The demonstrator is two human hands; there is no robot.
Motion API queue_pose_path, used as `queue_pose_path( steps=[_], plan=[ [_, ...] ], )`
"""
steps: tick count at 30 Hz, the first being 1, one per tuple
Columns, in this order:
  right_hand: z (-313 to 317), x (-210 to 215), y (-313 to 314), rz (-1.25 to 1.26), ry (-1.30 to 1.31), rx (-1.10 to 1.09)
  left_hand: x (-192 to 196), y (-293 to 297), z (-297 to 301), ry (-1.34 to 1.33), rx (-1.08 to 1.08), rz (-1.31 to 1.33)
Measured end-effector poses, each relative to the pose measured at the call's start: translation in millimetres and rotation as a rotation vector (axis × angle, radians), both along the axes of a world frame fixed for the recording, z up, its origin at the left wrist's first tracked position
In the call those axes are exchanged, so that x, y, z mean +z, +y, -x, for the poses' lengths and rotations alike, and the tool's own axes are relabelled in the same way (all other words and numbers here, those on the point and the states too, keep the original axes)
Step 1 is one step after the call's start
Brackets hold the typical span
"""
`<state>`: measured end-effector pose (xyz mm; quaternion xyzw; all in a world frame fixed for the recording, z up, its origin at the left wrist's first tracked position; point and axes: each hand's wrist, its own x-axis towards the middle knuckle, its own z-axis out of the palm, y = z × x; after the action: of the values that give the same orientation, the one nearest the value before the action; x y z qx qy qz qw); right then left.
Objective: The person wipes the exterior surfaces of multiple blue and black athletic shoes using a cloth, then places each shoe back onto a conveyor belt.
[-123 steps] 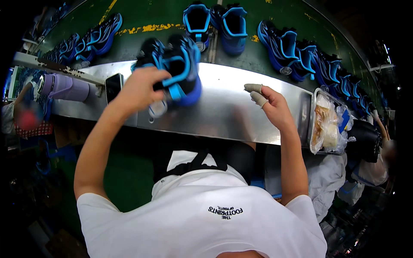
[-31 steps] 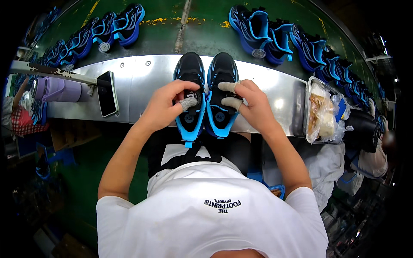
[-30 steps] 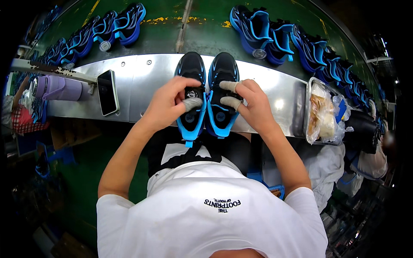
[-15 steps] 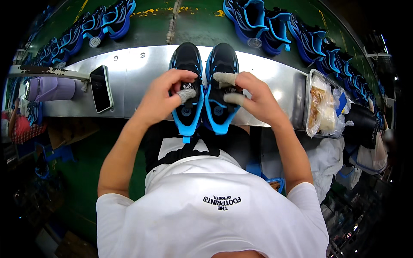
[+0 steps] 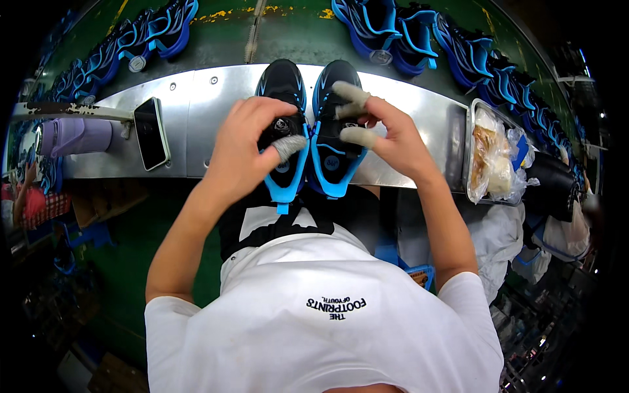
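A pair of black and blue sneakers stands side by side on the metal bench edge, toes away from me: the left sneaker (image 5: 283, 80) and the right sneaker (image 5: 337, 73). My left hand (image 5: 252, 134) lies over the left sneaker's tongue, thumb and index finger apart, the thumb in a grey cover. Its other fingers curl partly out of sight. Above the right sneaker's tongue, my right hand (image 5: 386, 128) has its covered thumb and fingers spread. I see nothing gripped in it.
A phone (image 5: 151, 134) and a lilac flask (image 5: 82, 136) are at the left. On the right stands a metal tray (image 5: 470, 154) with bagged items (image 5: 501, 160). More sneakers (image 5: 169, 29) line the green surface (image 5: 223, 42) beyond the bench, on both sides.
Both hands have spread thumb and fingers wider. My right fingers have risen off the sneaker's tongue toward its toe. The sneakers stay in place on the bench.
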<state>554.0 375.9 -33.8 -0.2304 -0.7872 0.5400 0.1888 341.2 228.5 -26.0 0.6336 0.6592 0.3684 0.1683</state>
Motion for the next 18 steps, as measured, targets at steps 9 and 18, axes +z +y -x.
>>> queue_pose_path(
  steps=[9,18],
  plan=[
    [-2.0,59.4,-53.3,-0.461,-0.001,0.346,25.1,26.5,-32.1,0.187,-0.284,-0.031],
    [5.5,68.0,-63.8,1.112,0.431,0.318,25.6,31.1,-41.4,0.459,-0.122,-0.365]
  ],
)
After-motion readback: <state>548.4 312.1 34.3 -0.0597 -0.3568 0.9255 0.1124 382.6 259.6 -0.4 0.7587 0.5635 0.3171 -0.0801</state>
